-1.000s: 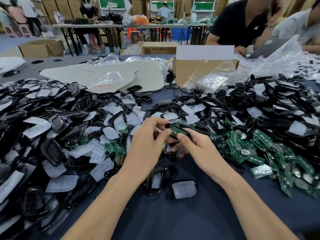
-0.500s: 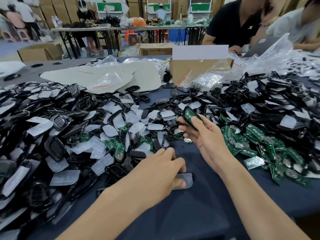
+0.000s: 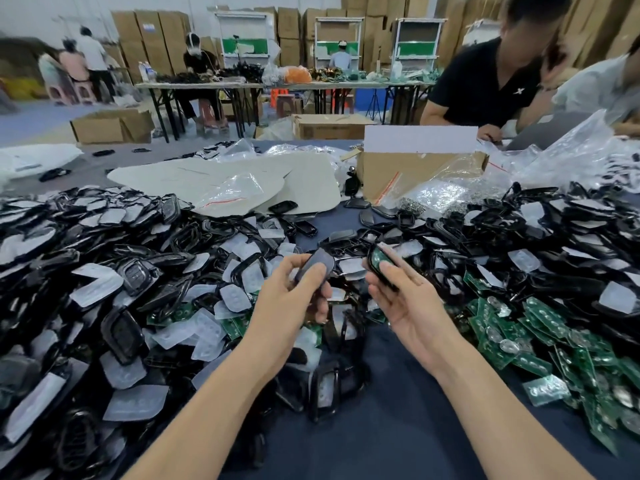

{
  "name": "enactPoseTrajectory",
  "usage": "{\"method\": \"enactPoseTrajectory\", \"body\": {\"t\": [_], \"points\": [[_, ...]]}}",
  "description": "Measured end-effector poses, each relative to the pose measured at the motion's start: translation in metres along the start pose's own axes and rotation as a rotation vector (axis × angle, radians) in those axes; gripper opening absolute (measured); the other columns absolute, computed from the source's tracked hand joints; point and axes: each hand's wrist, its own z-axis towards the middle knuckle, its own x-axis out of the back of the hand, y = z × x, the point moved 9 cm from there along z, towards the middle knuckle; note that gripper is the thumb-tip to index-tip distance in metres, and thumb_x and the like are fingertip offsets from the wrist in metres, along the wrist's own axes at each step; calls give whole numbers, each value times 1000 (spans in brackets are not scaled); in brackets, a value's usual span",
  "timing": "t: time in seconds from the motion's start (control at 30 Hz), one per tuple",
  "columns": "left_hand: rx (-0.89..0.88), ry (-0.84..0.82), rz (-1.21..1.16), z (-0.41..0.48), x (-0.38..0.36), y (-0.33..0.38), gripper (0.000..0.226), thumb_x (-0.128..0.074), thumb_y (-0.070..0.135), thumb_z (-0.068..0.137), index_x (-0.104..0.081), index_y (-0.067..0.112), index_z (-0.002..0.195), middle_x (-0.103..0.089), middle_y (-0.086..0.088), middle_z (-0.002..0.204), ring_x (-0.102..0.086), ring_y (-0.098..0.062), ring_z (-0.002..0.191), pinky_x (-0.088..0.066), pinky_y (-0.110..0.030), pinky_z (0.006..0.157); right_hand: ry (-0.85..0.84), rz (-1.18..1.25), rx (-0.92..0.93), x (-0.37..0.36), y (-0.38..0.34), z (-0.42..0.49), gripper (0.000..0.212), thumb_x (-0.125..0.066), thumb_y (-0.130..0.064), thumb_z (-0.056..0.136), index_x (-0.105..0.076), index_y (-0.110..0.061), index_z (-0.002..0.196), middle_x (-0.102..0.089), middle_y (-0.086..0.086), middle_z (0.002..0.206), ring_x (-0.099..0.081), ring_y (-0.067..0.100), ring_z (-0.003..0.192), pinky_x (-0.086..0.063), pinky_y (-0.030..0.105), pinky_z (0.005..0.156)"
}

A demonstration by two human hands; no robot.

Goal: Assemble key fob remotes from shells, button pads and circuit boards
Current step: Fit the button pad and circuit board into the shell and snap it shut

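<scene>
Grey pad (image 3: 316,263) being pinched by left hand (image 3: 292,306), right hand (image 3: 410,308) gripping black shell (image 3: 371,264) with green board (image 3: 378,258) inside

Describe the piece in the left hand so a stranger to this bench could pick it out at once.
Start at the dark blue table heaped with black shells and pale pads; two hands are raised over its middle. The left hand pinches a smooth grey rounded piece between thumb and fingers. Unlike the open shell in the right hand, it shows no green board.
</scene>
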Motion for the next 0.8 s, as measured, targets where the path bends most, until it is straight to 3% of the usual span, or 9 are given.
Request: {"method": "enactPoseTrajectory", "body": {"t": [0.13,0.27,0.43,0.6,0.7,0.8], "points": [[0,66,-31,3,15,-4,4,-62,23,98,-63,19,99,-51,0,64,-45,-14,51,-42,-24,48,-31,-59,-29,-1,6,4,22,-75,-15,75,-80,-18,95,-68,1,72,-64,8,63,-55,18,60],[-13,78,-44,2,13,-4,32,-63,19,97,-62,28,66,-43,6,57,-41,-12,49,-41,-24,48,-14,-55,-56,3,13,9,26,-76,-14,72,-76,-12,97,-65,0,68,-59,8,56,-53,19,55],[-1,91,-68,1,11,-6,24,-65,18,95,-62,16,72,-39,3,51,-38,-12,47,-41,-24,50,-13,-46,-60,2,14,14,8,-76,-13,71,-79,-17,78,-61,-2,64,-56,7,54,-50,21,52],[20,84,-122,1,9,-10,39,-65,22,93,-59,28,56,-38,7,52,-39,-10,46,-41,-26,52,-50,-64,-52,-1,11,10,7,-75,-14,74,-80,-19,76,-62,-2,68,-59,8,57,-53,20,57],[26,133,-148,1,15,-12,23,-64,25,92,-53,21,72,-44,8,54,-46,-10,48,-42,-30,57,-69,-47,-57,-3,11,8,10,-74,-12,76,-77,-19,83,-65,0,70,-62,10,61,-55,21,60],[33,135,-176,1,14,-14,11,-65,26,87,-62,16,83,-58,4,70,-58,-13,64,-48,-29,58,-86,-29,-71,-5,11,7,17,-74,-11,76,-79,-19,90,-66,0,71,-63,11,62,-56,21,62]]}}
